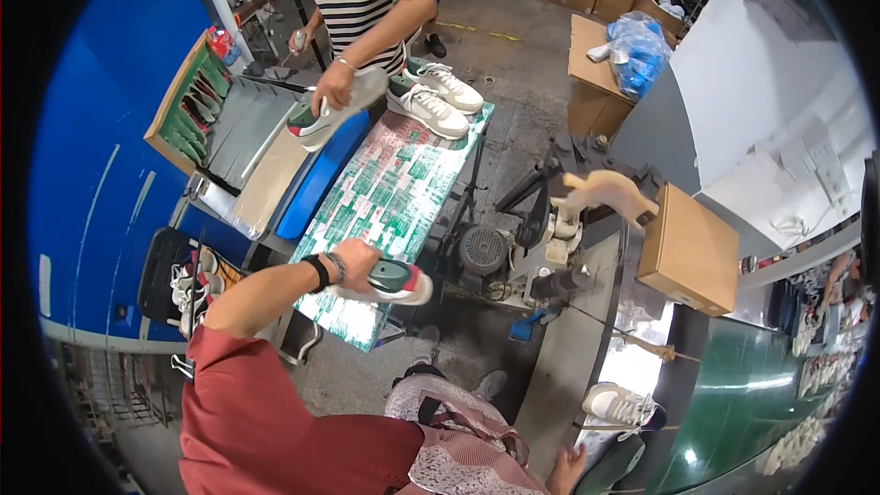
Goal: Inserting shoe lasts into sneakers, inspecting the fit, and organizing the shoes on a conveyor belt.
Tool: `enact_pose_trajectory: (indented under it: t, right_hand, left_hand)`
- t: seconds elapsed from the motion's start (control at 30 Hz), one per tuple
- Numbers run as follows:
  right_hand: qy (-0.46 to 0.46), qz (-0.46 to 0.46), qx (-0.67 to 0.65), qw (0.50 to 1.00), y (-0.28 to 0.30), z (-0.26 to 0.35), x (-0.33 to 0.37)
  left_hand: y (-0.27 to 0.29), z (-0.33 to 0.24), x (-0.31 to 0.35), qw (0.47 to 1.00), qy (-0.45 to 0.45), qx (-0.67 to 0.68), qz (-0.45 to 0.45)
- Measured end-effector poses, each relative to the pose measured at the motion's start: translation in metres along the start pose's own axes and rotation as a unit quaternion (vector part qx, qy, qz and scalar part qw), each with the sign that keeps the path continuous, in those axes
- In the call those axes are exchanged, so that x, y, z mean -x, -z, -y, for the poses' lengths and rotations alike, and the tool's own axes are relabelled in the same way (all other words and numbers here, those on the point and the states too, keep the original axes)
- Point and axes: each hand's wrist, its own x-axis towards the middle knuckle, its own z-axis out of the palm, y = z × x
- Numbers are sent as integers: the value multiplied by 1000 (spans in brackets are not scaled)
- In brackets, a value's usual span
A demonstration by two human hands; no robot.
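Note:
My left hand [353,266] grips a white sneaker [399,280] with a dark green collar and a red heel patch, above the near end of the patterned table. The shoe's heel points right; my fingers cover its front part. My right hand [567,470] is low at the right, beside the machine's ledge, with fingers apart and no object visible in them. Next to it are a dark green piece [616,463], whose kind I cannot make out, and a pale laced sneaker [621,403].
Opposite, a co-worker in a striped shirt holds a sneaker [325,124]. Two white sneakers [429,110] stand on the far end of the table [403,179]. A motor [483,248], a cardboard box [689,250] and a green belt [733,403] are to the right.

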Motion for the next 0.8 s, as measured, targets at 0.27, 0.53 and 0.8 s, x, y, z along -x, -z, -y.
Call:
enact_pose_trajectory:
  t: [0.27,0.53,0.8]
  right_hand:
    - [188,287,-348,873,-42,250,-96]
    - [176,180,-344,905,-14,317,-131]
    - [256,84,-69,960,-33,420,-183]
  left_hand:
    - [48,-275,-7,820,-185,541,20]
    - [-7,-389,-81,457,-54,888,-10]
    - [22,-377,-165,372,-6,928,-28]
